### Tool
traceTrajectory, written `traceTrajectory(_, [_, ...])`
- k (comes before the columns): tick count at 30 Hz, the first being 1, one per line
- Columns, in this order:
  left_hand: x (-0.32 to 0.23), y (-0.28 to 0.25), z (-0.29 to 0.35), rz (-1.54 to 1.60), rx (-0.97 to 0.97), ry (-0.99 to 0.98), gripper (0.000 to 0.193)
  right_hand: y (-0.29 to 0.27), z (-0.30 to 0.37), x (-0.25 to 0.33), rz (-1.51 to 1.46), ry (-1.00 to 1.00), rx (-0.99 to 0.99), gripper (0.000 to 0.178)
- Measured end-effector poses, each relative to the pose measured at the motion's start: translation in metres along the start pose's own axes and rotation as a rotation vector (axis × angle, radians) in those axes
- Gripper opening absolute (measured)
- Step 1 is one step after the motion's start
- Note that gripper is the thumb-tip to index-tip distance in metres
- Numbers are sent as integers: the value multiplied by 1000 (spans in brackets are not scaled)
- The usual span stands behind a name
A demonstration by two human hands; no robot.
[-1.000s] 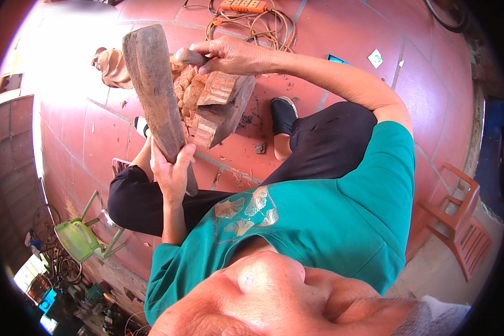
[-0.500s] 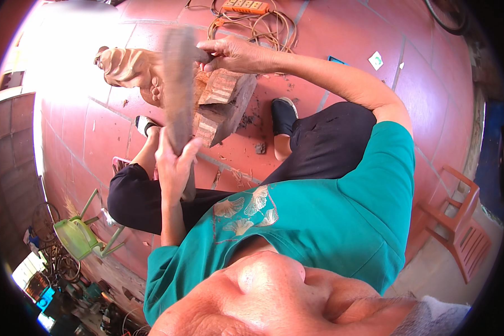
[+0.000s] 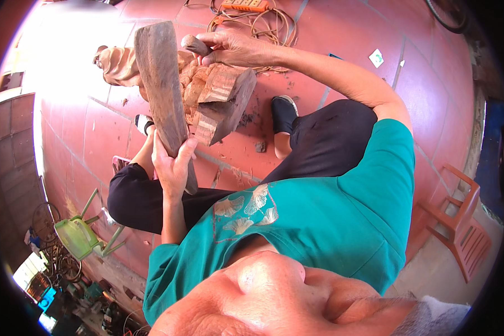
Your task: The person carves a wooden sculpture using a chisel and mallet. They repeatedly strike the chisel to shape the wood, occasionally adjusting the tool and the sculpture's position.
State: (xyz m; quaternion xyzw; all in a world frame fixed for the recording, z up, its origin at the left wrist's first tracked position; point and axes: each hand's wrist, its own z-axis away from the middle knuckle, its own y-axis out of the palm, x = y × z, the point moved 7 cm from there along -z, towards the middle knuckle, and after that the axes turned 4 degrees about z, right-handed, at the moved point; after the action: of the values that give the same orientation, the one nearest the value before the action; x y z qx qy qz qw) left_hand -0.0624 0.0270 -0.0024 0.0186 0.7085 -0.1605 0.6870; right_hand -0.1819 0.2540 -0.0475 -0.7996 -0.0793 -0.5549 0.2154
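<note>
My left hand (image 3: pixel 172 164) is closed round the narrow lower part of a long, flat wooden mallet (image 3: pixel 161 84). The mallet is raised and slants up to the left, apart from the chisel. In my right hand (image 3: pixel 229 48) is a chisel (image 3: pixel 196 45), with its rounded handle end showing and its blade hidden. Beneath both tools lies a wood carving (image 3: pixel 119 67), with smooth draped folds at the left and rough cuts in the middle. Its right end is a blocky base (image 3: pixel 229 92). The mallet covers part of the carving.
An orange power strip (image 3: pixel 245 5) with coiled cord (image 3: pixel 269 28) lies beyond the carving. Wood chips and a dark scrap (image 3: pixel 260 147) are on the red tile floor. A green chair (image 3: pixel 75 238) stands at left, a reddish plastic chair (image 3: pixel 459 224) at right.
The mallet has swung left, away from the chisel's handle end, uncovering more of the carving's middle. My right hand and the carving have stayed almost in place.
</note>
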Motion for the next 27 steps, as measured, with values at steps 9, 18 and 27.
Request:
traceTrajectory(9, [4,2,-6,-77,23,-116,30,4,5,18,326,23,32,31])
traceTrajectory(18, [-9,-2,-6,33,-4,57,32,-8,4,-3,-68,-22,-52,39])
traceTrajectory(27, [2,0,-4,1,2,-9,30,5,-4,14,149,-22,31,26])
